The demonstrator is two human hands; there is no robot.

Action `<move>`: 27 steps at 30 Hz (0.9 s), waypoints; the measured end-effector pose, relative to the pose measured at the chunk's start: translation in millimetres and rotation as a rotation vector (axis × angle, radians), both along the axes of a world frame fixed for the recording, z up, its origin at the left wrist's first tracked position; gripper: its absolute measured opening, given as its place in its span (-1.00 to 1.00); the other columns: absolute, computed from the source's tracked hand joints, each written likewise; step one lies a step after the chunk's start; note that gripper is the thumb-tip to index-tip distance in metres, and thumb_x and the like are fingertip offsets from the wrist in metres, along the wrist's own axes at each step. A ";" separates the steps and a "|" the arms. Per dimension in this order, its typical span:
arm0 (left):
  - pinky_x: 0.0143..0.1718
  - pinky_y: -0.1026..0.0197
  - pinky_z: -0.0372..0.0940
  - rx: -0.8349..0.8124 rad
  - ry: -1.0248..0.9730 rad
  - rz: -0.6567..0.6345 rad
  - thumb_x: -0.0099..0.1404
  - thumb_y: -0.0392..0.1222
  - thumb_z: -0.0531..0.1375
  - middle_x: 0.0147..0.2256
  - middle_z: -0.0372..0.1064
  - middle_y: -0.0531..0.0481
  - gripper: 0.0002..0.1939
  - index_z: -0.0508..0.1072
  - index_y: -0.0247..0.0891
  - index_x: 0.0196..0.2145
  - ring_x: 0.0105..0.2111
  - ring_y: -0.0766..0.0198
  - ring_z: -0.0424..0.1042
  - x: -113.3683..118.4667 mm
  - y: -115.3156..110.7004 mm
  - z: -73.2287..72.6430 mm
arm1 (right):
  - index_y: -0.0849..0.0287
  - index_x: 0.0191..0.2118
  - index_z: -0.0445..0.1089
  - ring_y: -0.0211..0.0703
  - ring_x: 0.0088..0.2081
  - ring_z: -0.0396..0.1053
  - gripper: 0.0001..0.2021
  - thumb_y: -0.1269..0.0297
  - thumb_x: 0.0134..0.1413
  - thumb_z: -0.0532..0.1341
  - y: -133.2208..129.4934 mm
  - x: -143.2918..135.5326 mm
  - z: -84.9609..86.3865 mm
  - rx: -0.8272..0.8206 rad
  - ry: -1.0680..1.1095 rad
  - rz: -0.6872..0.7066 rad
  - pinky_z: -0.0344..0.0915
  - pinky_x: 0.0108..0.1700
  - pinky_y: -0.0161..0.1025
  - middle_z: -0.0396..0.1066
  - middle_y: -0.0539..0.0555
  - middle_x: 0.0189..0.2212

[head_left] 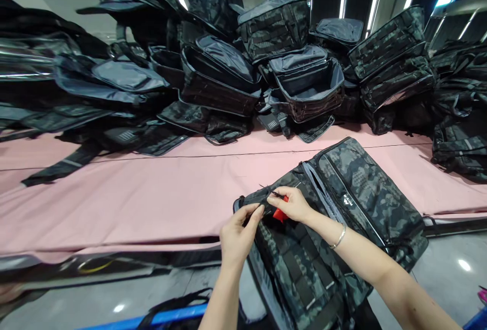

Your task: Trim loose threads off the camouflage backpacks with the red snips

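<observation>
A dark camouflage backpack [371,190] lies unzipped across the near edge of the pink-covered table, part of it hanging over the front. My left hand [239,233] is closed, thumb and forefinger pinching the dark edge of the bag near its top left corner. Just right of it, my right hand [292,204] is closed around a small red tool [280,214]. A thin dark tip shows at those fingers, but the tool's exact kind is mostly hidden. The two hands' fingertips are close together over the bag.
Piles of similar camouflage bags, such as an open bag [312,86] with grey lining, line the back of the pink table [152,203]. A loose strap [61,167] lies at left. Below the front edge is a blue bar [152,317].
</observation>
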State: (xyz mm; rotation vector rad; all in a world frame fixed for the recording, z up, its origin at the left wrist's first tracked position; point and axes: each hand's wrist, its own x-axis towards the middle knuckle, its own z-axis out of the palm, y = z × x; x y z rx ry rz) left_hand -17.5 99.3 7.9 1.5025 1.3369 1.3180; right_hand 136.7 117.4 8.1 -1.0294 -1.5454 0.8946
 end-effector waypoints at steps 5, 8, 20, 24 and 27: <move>-0.40 0.31 0.20 -0.037 -0.290 0.090 -0.02 -0.04 0.26 -0.59 0.30 0.03 -0.72 0.38 -0.35 -0.53 -0.52 0.36 0.27 -0.7 -4.6 16.5 | 0.21 -0.15 0.30 -0.31 -0.33 0.32 -0.71 0.11 0.14 0.06 -12.7 6.7 6.1 0.127 -0.121 -0.134 0.21 -0.23 -0.37 0.37 0.00 -0.32; -0.42 0.31 0.16 -0.039 -0.343 0.104 -0.01 -0.06 0.25 -0.61 0.27 0.04 -0.73 0.36 -0.35 -0.57 -0.53 0.37 0.24 -2.5 -8.9 22.2 | 0.21 -0.19 0.34 -0.31 -0.33 0.35 -0.71 0.10 0.10 0.13 -18.7 7.8 4.4 0.301 -0.204 -0.113 0.24 -0.23 -0.39 0.40 0.02 -0.31; -0.40 0.30 0.13 -0.043 -0.383 0.074 0.02 -0.06 0.26 -0.58 0.27 0.03 -0.73 0.37 -0.35 -0.55 -0.49 0.35 0.24 -4.5 -20.3 21.1 | 0.22 -0.27 0.42 -0.27 -0.32 0.42 -0.74 0.11 0.11 0.14 -25.0 4.1 -1.4 0.478 -0.281 -0.108 0.32 -0.22 -0.38 0.46 0.08 -0.34; -0.38 0.31 0.14 -0.053 -0.392 0.067 0.01 -0.06 0.27 -0.57 0.29 0.04 -0.74 0.38 -0.35 -0.54 -0.48 0.35 0.25 -4.5 -20.3 20.0 | 0.21 -0.32 0.41 -0.29 -0.38 0.42 -0.78 0.15 0.12 0.15 -24.6 4.4 1.6 0.596 -0.269 -0.138 0.32 -0.31 -0.41 0.46 0.06 -0.39; -0.36 0.32 0.13 -0.040 -0.406 0.066 0.02 -0.07 0.27 -0.58 0.29 0.05 -0.74 0.37 -0.34 -0.56 -0.48 0.37 0.24 -4.2 -20.0 19.3 | 0.21 -0.30 0.39 -0.30 -0.40 0.42 -0.80 0.18 0.11 0.16 -26.5 4.0 3.8 0.603 -0.228 -0.149 0.32 -0.34 -0.42 0.45 0.05 -0.40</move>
